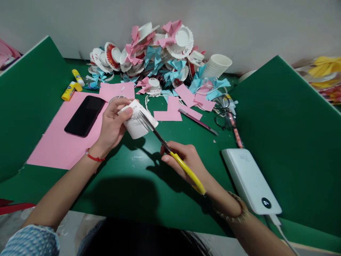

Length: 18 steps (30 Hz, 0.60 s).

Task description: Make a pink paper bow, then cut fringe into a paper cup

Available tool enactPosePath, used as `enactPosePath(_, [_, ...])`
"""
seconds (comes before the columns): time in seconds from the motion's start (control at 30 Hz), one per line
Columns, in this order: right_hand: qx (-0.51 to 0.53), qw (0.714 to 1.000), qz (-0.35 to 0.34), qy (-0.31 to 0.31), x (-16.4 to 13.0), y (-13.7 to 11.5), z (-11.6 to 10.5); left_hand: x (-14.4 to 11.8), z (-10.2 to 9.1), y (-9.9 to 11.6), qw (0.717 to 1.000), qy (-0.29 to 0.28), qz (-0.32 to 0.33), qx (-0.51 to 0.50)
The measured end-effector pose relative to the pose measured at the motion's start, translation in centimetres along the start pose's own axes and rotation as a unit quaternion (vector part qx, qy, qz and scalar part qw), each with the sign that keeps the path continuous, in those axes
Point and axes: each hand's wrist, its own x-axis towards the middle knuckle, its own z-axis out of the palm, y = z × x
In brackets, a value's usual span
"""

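My left hand (pixel 114 119) grips a white paper cup (pixel 137 131) with thumb and fingers, tilted above the green table. Dark marks or slits show on the cup's side, too blurred to tell which. In my right hand (pixel 183 158) is a pair of scissors (pixel 183 167) with yellow handles. Their dark blades lie against the cup's side, pointing up and left toward my left thumb. Whether the blades are parted is hard to make out.
Paper hats (pixel 182 37) with pink and blue bows are heaped at the back, beside stacked paper cups (pixel 217 65). Left are a phone (pixel 85 115) on pink paper (pixel 58 138) and glue sticks (pixel 68 91). Right are a craft knife (pixel 198 122), glasses (pixel 223 119) and a power bank (pixel 250 181).
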Motion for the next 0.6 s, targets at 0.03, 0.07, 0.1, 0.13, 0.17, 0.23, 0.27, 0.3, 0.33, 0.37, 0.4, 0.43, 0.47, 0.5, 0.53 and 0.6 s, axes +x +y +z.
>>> enactPosePath(0.03, [0.0, 1.0, -0.006, -0.004, 0.01, 0.0, -0.04, -0.01, 0.01, -0.03, 1.0, -0.002, -0.002, 0.0])
enactPosePath(0.07, [-0.001, 1.0, -0.011, -0.008, 0.02, 0.0, -0.08, -0.04, 0.03, -0.07, 1.0, -0.004, -0.004, 0.001])
enactPosePath(0.1, [-0.003, 1.0, -0.012, -0.011, 0.02, -0.01, -0.1, -0.06, 0.05, -0.12, 1.0, -0.008, -0.005, 0.001])
enactPosePath(0.13, [-0.005, 1.0, -0.011, -0.013, 0.02, -0.02, -0.12, -0.1, 0.07, -0.17, 1.0, -0.012, -0.006, 0.0])
enactPosePath(0.17, [-0.007, 1.0, -0.008, -0.014, 0.02, -0.03, -0.12, -0.13, 0.09, -0.21, 1.0, -0.014, -0.006, -0.001])
enactPosePath(0.23, [-0.009, 1.0, 0.003, -0.014, 0.01, -0.03, -0.09, -0.2, 0.12, -0.25, 1.0, -0.019, -0.008, -0.001])
enactPosePath(0.27, [-0.006, 1.0, 0.008, -0.014, 0.0, -0.02, -0.07, -0.23, 0.14, -0.25, 1.0, -0.022, -0.009, 0.001])
enactPosePath(0.3, [-0.002, 1.0, 0.012, -0.015, 0.0, -0.02, -0.04, -0.25, 0.15, -0.23, 1.0, -0.024, -0.01, 0.003])
enactPosePath(0.33, [0.003, 1.0, 0.015, -0.015, 0.01, -0.01, -0.01, -0.27, 0.17, -0.2, 1.0, -0.025, -0.012, 0.004])
enactPosePath(0.37, [0.008, 1.0, 0.017, -0.014, 0.01, -0.02, 0.01, -0.28, 0.19, -0.17, 1.0, -0.025, -0.014, 0.003])
enactPosePath(0.4, [0.011, 1.0, 0.018, -0.013, 0.02, -0.02, 0.03, -0.3, 0.21, -0.14, 1.0, -0.024, -0.016, 0.0])
enactPosePath(0.43, [0.013, 1.0, 0.018, -0.012, 0.02, -0.02, 0.05, -0.31, 0.23, -0.12, 1.0, -0.022, -0.018, -0.003])
enactPosePath(0.47, [0.013, 1.0, 0.018, -0.01, 0.03, -0.02, 0.07, -0.31, 0.25, -0.11, 1.0, -0.021, -0.02, -0.005])
enactPosePath(0.5, [0.012, 1.0, 0.017, -0.008, 0.03, -0.02, 0.08, -0.31, 0.27, -0.1, 1.0, -0.021, -0.021, -0.007])
enactPosePath(0.53, [0.01, 1.0, 0.017, -0.006, 0.03, 0.0, 0.1, -0.3, 0.28, -0.11, 1.0, -0.021, -0.021, -0.008])
enactPosePath(0.6, [0.006, 1.0, 0.015, -0.002, 0.01, 0.04, 0.13, -0.28, 0.28, -0.14, 1.0, -0.022, -0.019, -0.012])
